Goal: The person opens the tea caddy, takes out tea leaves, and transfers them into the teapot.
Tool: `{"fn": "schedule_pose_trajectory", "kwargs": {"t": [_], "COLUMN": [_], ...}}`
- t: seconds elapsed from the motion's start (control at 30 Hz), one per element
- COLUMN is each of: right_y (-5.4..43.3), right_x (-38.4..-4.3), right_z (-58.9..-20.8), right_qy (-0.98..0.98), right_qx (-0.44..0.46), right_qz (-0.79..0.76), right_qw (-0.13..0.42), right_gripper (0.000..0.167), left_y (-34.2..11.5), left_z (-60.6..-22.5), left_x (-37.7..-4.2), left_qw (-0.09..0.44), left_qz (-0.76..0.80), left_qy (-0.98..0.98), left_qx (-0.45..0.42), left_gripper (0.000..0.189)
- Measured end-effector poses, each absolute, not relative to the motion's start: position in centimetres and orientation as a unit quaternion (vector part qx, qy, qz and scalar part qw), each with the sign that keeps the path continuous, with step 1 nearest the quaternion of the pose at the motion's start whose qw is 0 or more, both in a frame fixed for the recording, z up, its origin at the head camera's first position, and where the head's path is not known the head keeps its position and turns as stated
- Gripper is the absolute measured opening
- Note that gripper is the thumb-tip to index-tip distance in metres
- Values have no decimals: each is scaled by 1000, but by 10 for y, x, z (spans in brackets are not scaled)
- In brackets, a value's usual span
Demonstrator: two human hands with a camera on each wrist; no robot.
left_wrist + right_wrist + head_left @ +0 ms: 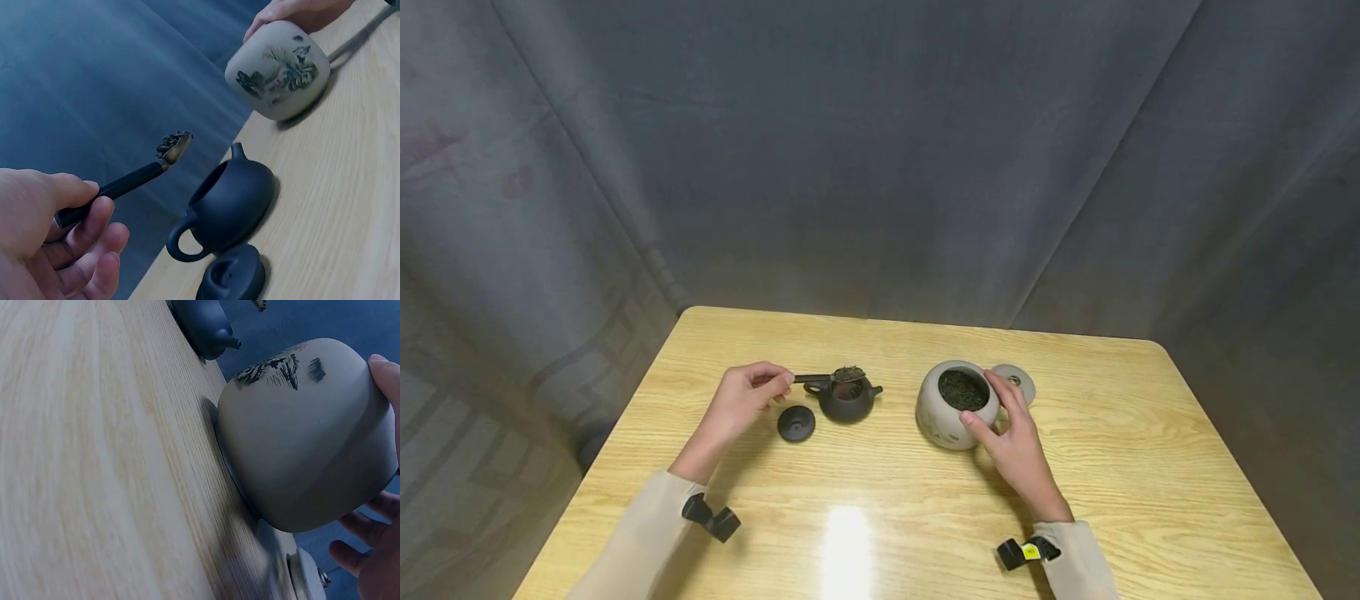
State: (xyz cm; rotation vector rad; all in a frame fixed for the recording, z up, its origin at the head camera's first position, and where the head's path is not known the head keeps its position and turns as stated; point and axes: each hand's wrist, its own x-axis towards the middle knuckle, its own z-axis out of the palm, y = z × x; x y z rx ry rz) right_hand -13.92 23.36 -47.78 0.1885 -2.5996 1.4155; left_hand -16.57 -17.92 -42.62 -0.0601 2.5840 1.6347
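Note:
My left hand (741,402) pinches the dark handle of a tea scoop (134,179) between thumb and forefinger. Dry tea leaves (172,144) are heaped on the scoop's metal end, over the open mouth of a dark teapot (846,404). The teapot's round lid (796,423) lies on the table beside its handle. My right hand (1018,446) grips a pale, round tea jar (942,425) at its rim, thumb on the near side and fingers on the far right side. More tea leaves show inside the jar, and a painted landscape marks its wall.
The jar's pale lid (1024,385), with a small knob, lies on the wooden table (1112,467) behind the jar's right side. Grey curtains (865,167) hang beyond the table's back edge and at both sides.

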Motion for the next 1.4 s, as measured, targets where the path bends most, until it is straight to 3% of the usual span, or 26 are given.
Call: {"fn": "schedule_pose_trajectory", "kwargs": {"t": [0.6,0.97,1.4], "right_y": [233,232,232], "right_x": [-139,-139,-139], "right_z": [-476,-477,-477], "right_qy": [-873,-872,-872], "right_qx": [62,63,61], "right_qz": [476,477,477], "right_qw": [87,91,92], "right_gripper": [78,78,77], "left_y": [-182,-162,-146], "left_z": [-437,-426,-426], "left_x": [-162,-157,-148], "left_qw": [13,-107,-293], "left_qz": [456,300,112], "left_qy": [890,946,921], "left_qx": [1,63,229], "left_gripper": [24,16,11]}}
